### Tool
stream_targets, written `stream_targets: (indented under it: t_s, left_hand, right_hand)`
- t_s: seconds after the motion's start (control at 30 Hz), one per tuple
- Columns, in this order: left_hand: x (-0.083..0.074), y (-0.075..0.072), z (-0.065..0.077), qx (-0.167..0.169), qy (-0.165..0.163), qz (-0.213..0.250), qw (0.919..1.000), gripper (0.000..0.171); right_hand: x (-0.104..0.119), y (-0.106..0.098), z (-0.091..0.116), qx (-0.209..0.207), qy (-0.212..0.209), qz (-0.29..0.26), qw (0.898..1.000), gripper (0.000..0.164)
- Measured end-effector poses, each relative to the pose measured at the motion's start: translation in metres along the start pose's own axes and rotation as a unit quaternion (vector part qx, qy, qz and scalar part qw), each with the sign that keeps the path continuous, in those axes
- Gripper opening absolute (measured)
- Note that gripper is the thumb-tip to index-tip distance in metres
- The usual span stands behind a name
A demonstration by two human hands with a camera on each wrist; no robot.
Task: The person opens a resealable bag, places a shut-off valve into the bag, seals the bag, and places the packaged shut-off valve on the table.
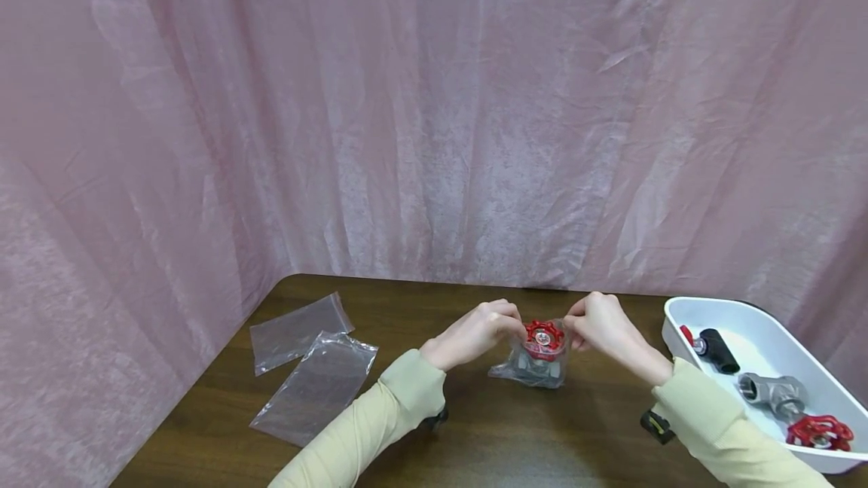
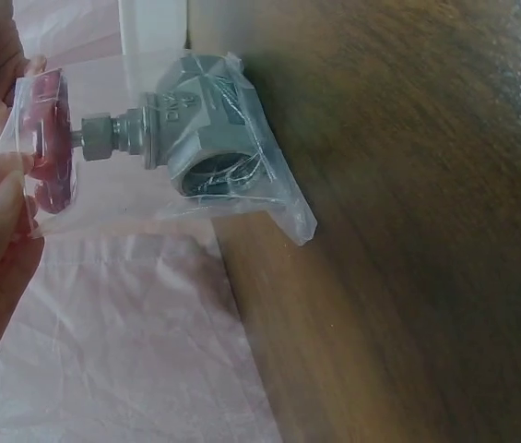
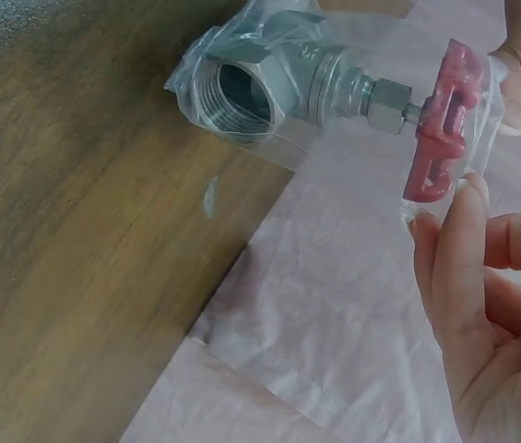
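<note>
Curtain (image 1: pixel 434 111), pink and crumpled, across the upper part and left side of the head view. Below, brown wood tabletop (image 1: pixel 583 435), broad through the lower middle. At lower right, white tray (image 1: pixel 759 337), partly cut off by the frame edge. At lower left, flat plastic bags: crinkled bag (image 1: pixel 319 390) nearer the bottom, smooth bag (image 1: pixel 294 333) just above and at least touching. Right of centre, lower half, left hand (image 1: pixel 478 331) and right hand (image 1: pixel 606 330), one on each side of clear bag (image 1: pixel 505 373). Left thumb and fingers closed narrowly on its upper edge; right thumb and fingertips pinching the opposite edge; tightness of either pinch impossible to tell. Inside, steel handwheel valve (image 3: pixel 311 83), upright, apparently resting on the wood, with red wheel (image 3: pixel 444 120) uppermost and just below the bag's top. In the tray, loose valve (image 1: pixel 776 395) at lower right, then smaller black fitting (image 1: pixel 719 351) with a red end. Likeliest trouble, by judgement: split film, from hard stretching over the lobed wheel; toppled valve, from uneven pulling high up; slipped edge, from thin, slick plastic between fingertips.
</note>
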State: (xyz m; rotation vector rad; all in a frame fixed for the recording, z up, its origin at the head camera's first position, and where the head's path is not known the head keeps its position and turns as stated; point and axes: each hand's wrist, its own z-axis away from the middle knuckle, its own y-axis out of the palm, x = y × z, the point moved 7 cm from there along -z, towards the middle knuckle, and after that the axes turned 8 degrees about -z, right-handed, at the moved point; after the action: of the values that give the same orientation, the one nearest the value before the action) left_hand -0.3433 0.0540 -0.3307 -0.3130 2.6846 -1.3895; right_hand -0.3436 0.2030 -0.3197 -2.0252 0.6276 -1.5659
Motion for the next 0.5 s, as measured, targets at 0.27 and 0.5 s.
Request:
stream_targets:
  t_s: [0.27, 0.5]
  left_hand:
    - [0.001, -0.009, -0.006, -0.016, -0.011, -0.032, 0.9993, 0.023]
    - [0.0, -0.02, -0.01, -0.037, 0.0, -0.051, 0.998, 0.025]
  right_hand:
    - [0.0, -0.006, -0.003, 0.019, 0.006, -0.026, 0.999, 0.017]
    - [0.003, -0.014, -0.003, 0.017, -0.005, -0.02, 1.0, 0.019]
